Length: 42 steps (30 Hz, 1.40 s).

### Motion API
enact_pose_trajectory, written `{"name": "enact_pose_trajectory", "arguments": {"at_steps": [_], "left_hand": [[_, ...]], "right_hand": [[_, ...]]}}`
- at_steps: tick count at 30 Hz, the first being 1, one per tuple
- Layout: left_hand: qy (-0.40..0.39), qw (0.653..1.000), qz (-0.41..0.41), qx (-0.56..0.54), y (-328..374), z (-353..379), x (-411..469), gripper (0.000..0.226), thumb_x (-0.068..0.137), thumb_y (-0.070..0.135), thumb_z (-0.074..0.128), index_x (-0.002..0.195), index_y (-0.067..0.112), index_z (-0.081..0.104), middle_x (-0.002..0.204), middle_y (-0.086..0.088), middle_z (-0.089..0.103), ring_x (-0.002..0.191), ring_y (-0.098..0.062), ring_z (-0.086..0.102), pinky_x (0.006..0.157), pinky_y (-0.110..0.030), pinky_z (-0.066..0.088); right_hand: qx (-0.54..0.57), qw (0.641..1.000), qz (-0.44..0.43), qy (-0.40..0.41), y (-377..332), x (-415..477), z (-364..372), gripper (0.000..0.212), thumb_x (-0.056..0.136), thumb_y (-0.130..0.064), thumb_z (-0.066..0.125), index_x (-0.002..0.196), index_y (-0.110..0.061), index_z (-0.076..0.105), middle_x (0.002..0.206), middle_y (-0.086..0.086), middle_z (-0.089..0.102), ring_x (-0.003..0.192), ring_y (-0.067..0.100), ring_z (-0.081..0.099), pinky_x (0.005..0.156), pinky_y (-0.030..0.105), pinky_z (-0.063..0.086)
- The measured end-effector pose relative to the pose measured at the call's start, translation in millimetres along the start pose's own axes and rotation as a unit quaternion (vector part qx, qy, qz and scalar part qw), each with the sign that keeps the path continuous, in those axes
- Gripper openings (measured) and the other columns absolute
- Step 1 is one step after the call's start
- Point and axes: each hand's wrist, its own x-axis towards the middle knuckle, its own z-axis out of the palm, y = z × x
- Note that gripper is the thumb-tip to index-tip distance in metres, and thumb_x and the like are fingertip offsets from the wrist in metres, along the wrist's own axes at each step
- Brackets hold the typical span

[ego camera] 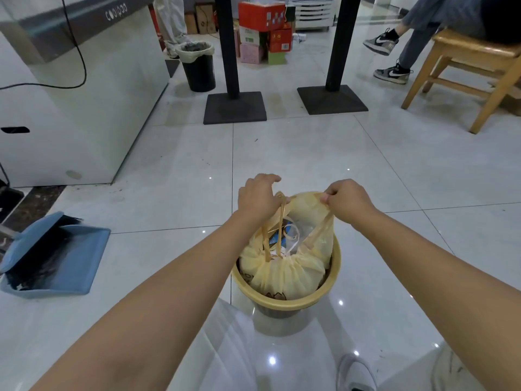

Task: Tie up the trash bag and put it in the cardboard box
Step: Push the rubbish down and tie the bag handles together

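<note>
Glossy white tile floor [296, 153], wooden stool [468, 60], white freezer [84, 108]

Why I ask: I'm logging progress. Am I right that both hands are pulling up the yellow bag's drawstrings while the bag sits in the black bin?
Not quite. The head view shows the left hand and right hand pulling up the drawstrings of the yellow trash bag, but it sits in the tan bin. The black bin stands farther off beside the white freezer.
</note>
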Motion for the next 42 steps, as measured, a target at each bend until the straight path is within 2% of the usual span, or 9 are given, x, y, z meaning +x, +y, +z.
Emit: {"name": "enact_pose_trajectory", "arguments": {"at_steps": [3, 7, 11, 18, 20, 23, 27, 33, 42], "left_hand": [[-0.066, 0.997, 0.022, -0.018, 9, 11, 16, 0.047, 0.084, 0.045, 0.069, 0.126, 0.029, 0.058, 0.129, 0.009, 0.062, 0.121, -0.018, 0.053, 0.101, -0.038, 0.04], [-0.099, 0.994, 0.011, -0.053, 11, 22, 21, 0.018, 0.082, 0.032, 0.072, 0.099, 0.032, 0.067, 0.097, 0.012, 0.069, 0.098, -0.014, 0.064, 0.083, -0.039, 0.054], [-0.138, 0.99, 0.037, -0.006, 8, 20, 13, 0.056, 0.065, 0.045, 0.08, 0.114, 0.04, 0.054, 0.105, 0.015, 0.061, 0.094, -0.015, 0.061, 0.073, -0.033, 0.048], [-0.009, 0.999, 0.054, -0.003, 16, 20, 7, 0.022, 0.09, 0.022, 0.053, 0.105, 0.036, 0.062, 0.103, 0.012, 0.07, 0.09, -0.016, 0.063, 0.07, -0.033, 0.05], [-0.004, 0.999, 0.042, -0.024, 18, 18, 8, 0.013, 0.091, 0.03, 0.056, 0.097, 0.033, 0.067, 0.096, 0.01, 0.072, 0.089, -0.016, 0.064, 0.07, -0.032, 0.049], [-0.001, 0.999, 0.033, -0.036, 19, 17, 10, 0.012, 0.091, 0.04, 0.058, 0.094, 0.033, 0.068, 0.093, 0.01, 0.072, 0.087, -0.016, 0.063, 0.067, -0.03, 0.048], [0.014, 0.998, 0.04, -0.039, 19, 14, 11, 0.012, 0.094, 0.038, 0.056, 0.096, 0.033, 0.068, 0.094, 0.008, 0.072, 0.087, -0.017, 0.063, 0.066, -0.031, 0.047], [0.032, 0.997, 0.055, -0.037, 14, 4, 5, 0.01, 0.094, 0.034, 0.057, 0.096, 0.032, 0.067, 0.095, 0.009, 0.071, 0.086, -0.016, 0.061, 0.066, -0.03, 0.045], [0.03, 0.995, 0.086, -0.032, 18, -12, -2, 0.015, 0.092, 0.038, 0.059, 0.102, 0.03, 0.067, 0.087, 0.013, 0.063, 0.083, -0.014, 0.056, 0.065, -0.028, 0.035]], "right_hand": [[0.026, 1.0, -0.002, -0.016, 8, 2, -3, 0.02, 0.095, -0.018, 0.058, 0.095, -0.004, 0.071, 0.096, 0.011, 0.069, 0.09, 0.029, 0.062, 0.08, 0.039, 0.051], [0.043, 0.999, 0.012, -0.026, 15, 7, -6, 0.024, 0.097, -0.019, 0.053, 0.095, -0.001, 0.068, 0.092, 0.012, 0.065, 0.084, 0.027, 0.057, 0.081, 0.04, 0.051], [0.057, 0.998, 0.034, -0.018, 19, 16, -8, 0.027, 0.098, -0.02, 0.051, 0.095, 0.002, 0.067, 0.09, 0.014, 0.063, 0.083, 0.027, 0.056, 0.084, 0.042, 0.051], [0.041, 0.999, 0.013, -0.017, 15, 21, -6, 0.023, 0.097, -0.02, 0.051, 0.09, -0.004, 0.066, 0.093, 0.011, 0.067, 0.079, 0.024, 0.058, 0.072, 0.035, 0.049], [0.023, 0.999, -0.02, -0.009, 10, 22, -4, 0.014, 0.094, -0.023, 0.057, 0.092, -0.011, 0.064, 0.092, 0.003, 0.063, 0.082, 0.022, 0.059, 0.069, 0.032, 0.046], [-0.067, 0.993, -0.1, 0.012, 0, 21, 3, 0.033, 0.086, -0.031, 0.068, 0.116, -0.019, 0.061, 0.113, 0.004, 0.058, 0.104, 0.025, 0.056, 0.085, 0.039, 0.048], [-0.21, 0.956, -0.203, 0.028, -11, 21, 16, 0.043, 0.087, -0.03, 0.066, 0.128, -0.026, 0.057, 0.136, 0.0, 0.05, 0.126, 0.026, 0.042, 0.099, 0.041, 0.032], [-0.259, 0.941, -0.209, 0.056, -19, 20, 19, 0.025, 0.096, -0.02, 0.051, 0.106, -0.024, 0.074, 0.1, 0.001, 0.068, 0.107, 0.025, 0.048, 0.084, 0.037, 0.03], [-0.226, 0.942, -0.238, 0.071, -39, 10, 1, 0.02, 0.097, -0.025, 0.055, 0.096, -0.023, 0.075, 0.101, -0.004, 0.069, 0.102, 0.024, 0.05, 0.08, 0.034, 0.031]]}}
